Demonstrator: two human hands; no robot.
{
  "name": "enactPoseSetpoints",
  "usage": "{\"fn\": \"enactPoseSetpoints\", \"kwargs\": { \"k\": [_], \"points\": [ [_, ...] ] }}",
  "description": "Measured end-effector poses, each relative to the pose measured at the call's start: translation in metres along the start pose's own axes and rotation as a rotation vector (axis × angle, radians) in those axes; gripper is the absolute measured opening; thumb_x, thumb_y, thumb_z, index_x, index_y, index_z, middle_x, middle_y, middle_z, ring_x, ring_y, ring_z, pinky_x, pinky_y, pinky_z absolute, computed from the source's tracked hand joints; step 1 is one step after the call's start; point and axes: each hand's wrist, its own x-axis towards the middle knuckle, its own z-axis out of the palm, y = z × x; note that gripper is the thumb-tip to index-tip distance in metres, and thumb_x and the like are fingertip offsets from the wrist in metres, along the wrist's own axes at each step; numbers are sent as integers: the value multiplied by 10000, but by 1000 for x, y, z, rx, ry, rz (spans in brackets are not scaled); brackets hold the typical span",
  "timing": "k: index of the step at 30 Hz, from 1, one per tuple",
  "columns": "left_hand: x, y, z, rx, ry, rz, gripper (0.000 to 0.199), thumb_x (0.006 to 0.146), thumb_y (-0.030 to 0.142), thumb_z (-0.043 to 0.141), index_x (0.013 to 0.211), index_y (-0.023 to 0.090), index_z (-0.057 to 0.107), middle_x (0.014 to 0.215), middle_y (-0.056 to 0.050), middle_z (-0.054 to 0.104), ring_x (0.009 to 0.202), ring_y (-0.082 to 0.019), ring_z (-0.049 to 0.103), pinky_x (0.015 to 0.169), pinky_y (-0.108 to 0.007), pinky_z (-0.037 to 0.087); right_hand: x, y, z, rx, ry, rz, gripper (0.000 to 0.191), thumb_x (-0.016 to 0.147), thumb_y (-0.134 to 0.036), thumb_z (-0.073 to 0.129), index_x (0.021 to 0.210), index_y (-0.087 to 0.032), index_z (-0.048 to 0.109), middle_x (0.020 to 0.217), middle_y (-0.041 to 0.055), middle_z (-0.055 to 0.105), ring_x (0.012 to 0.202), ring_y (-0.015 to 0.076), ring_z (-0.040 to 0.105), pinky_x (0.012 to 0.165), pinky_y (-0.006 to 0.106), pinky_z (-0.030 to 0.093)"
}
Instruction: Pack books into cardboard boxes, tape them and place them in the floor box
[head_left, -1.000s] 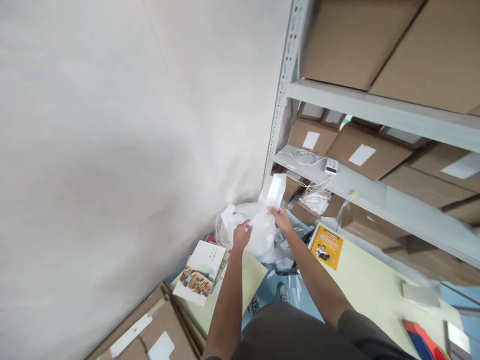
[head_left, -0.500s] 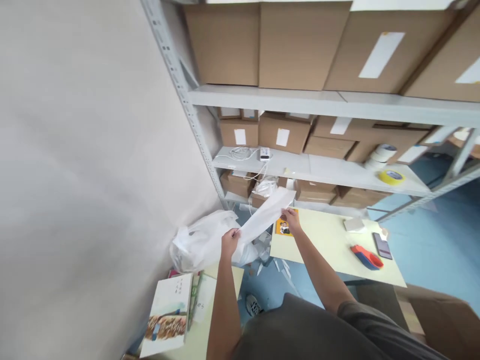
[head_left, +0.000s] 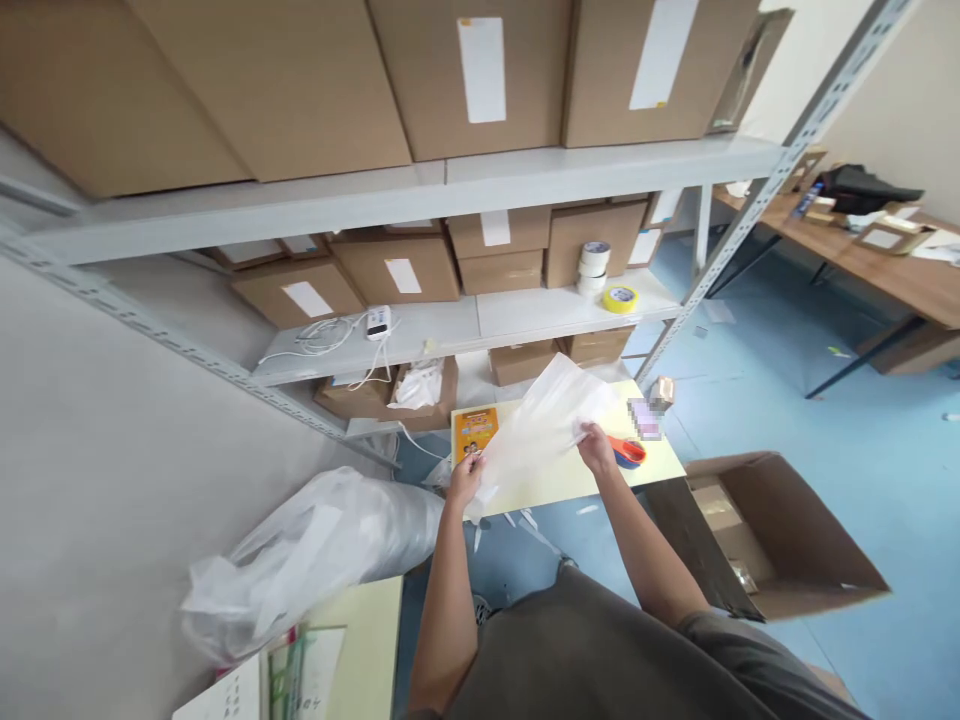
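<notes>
- Left hand (head_left: 463,482): thumb and fingers drawn together, pinching the near left corner of a translucent sheet (head_left: 541,418).
- Right hand (head_left: 598,450): fingers closed in on the right edge of the same sheet, which looks bunched at my grip. Exact finger placement there too small to tell.
- Sheet position: between my two hands and beyond them, in front of my body, above a pale yellow table (head_left: 661,462). Cannot tell whether any part of it touches the tabletop.
- Key relation: the sheet's long axis appears to slant, from near my left hand up and away to the right, towards the shelf (head_left: 540,186). Neither hand is nearer; each has its own edge. My right hand sits a little farther out than my left.
- Left side: an orange book (head_left: 472,426) lies on the table just beyond my left hand, close to the sheet's left edge.
- Right side: a red-and-blue object (head_left: 628,453), perhaps a tape dispenser, lies on the table just beside my right hand, which is the nearer one to it.
- Farther left: a large, bulging plastic bag (head_left: 337,530) against the wall, apart from both hands.
</notes>
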Motion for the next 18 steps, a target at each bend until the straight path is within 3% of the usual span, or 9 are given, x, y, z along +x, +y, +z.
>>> {"fn": "enactPoseSetpoints", "kwargs": {
  "k": [3, 5, 9, 11, 13, 18],
  "points": [
    [6, 11, 40, -29, -111, -15, 449, 810, 649, 679, 777, 202, 646, 666, 12, 633, 658, -176, 613, 652, -280, 482, 3, -15, -52, -25, 93, 33, 235, 661, -338, 764, 820, -267, 606, 909, 41, 777, 968, 251, 764, 829, 353, 636],
    [10, 15, 56, -89, -205, -55, 475, 736, 636, 787, 818, 182, 674, 705, -8, 683, 677, -187, 654, 665, -292, 508, 3, -22, -83, -27, 185, 65, 286, 611, -308, 800, 822, -272, 610, 862, 29, 765, 889, 248, 765, 760, 342, 636],
    [21, 13, 58, -199, -435, -133, 593, 510, 478, 1006, 936, 147, 759, 839, -71, 784, 812, -243, 744, 771, -344, 577, 2, -24, -122, -68, 389, 71, 300, 592, -280, 803, 852, -281, 652, 819, 45, 757, 774, 252, 751, 617, 331, 601],
    [28, 5, 47, -204, -529, -169, 562, 488, 455, 1018, 893, 149, 778, 864, -82, 802, 863, -262, 756, 813, -364, 589, -1, -15, -127, -107, 455, 73, 255, 627, -303, 787, 841, -278, 651, 812, 68, 761, 756, 261, 750, 599, 338, 593],
    [38, -9, 31, -193, -527, -198, 521, 534, 488, 992, 874, 153, 783, 884, -82, 811, 884, -261, 759, 820, -365, 595, -5, 1, -122, -140, 473, 99, 245, 633, -326, 791, 816, -272, 636, 786, 70, 755, 732, 260, 752, 602, 337, 596],
    [79, -50, -12, -111, -232, -221, 462, 610, 452, 949, 923, 162, 770, 911, -90, 813, 856, -255, 762, 742, -339, 608, -10, 60, -90, -334, 404, 136, 311, 617, -411, 817, 759, -256, 588, 704, 35, 720, 632, 230, 732, 604, 344, 618]
  ]
}}
